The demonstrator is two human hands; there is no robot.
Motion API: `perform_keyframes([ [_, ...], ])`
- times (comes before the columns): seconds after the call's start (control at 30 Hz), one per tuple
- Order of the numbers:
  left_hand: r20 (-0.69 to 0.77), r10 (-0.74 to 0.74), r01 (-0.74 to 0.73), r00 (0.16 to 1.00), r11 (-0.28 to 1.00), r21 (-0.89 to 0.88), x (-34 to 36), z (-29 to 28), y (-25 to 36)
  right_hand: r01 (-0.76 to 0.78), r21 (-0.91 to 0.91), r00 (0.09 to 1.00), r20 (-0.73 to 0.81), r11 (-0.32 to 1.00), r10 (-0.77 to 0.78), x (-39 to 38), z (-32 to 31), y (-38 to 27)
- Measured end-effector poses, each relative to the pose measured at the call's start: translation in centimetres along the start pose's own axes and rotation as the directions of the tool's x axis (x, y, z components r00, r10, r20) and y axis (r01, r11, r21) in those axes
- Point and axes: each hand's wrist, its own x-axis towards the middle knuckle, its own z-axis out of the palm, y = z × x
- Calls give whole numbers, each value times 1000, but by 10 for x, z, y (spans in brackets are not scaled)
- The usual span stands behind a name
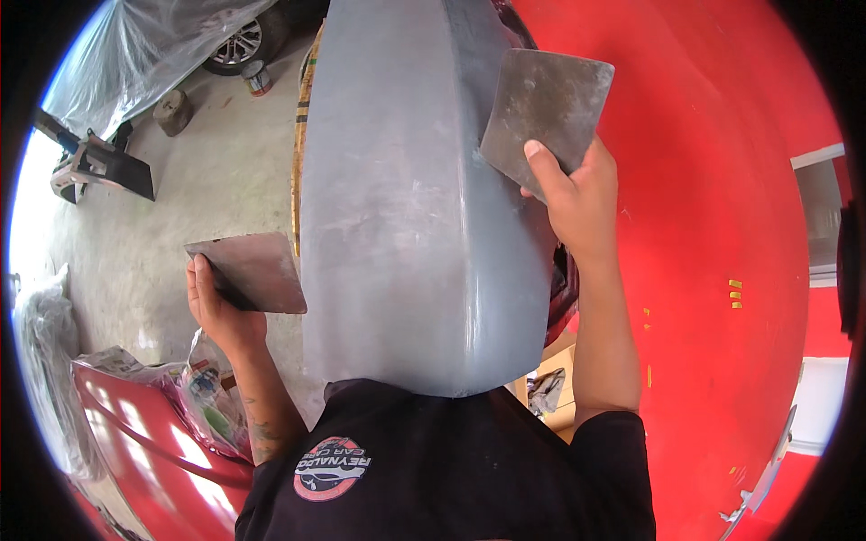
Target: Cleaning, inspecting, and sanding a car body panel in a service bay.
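Note:
A grey-primed car body panel point(388, 198) fills the middle, running away from my chest, with a long crease along its right side. To the left of it, my left hand point(216, 302) grips a flat metal putty spreader point(257, 266) by its left edge, apart from the panel. My right hand point(582, 203) pinches a second, squarish metal putty spreader point(552, 104), thumb on its upper face. That one overlaps the panel's far right side; whether it touches the surface I cannot tell. Grey smears mark its face.
Red car bodywork point(695, 207) bulges close on the right, with small yellow tape bits point(736, 295). At lower left lie a red panel point(153, 433) and plastic wrapping point(212, 397). A metal stand point(104, 167), a can point(257, 78) and a plastic-draped vehicle point(153, 54) stand farther left.

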Motion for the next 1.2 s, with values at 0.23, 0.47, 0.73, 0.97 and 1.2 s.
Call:
perform_keyframes([
  [0.23, 50, 6, -6, 999, 1000, -9, 4, 1, -5, -24, 73, 999, -44, 997, 27, 1, -1, 1],
  [0.47, 71, 12, -10, 997, 1000, -28, 3, -3, -2, 63, 147, 998, -15, 987, -62, -2, -2, 2],
  [0.73, 70, -22, 21, 997, 1000, 7, 3, 6, -3, -44, -49, 990, 130, 998, 50, 67, -57, 31],
  [0.97, 83, -29, 25, 996, 999, 48, -9, 5, 4, 99, -190, 656, 750, 977, 80, 5, -72, -23],
  [1.2, 346, -185, 182, 920, 982, 42, -51, 67, 5, -32, 462, 980, -161, 886, 120, -61, -162, 52],
])
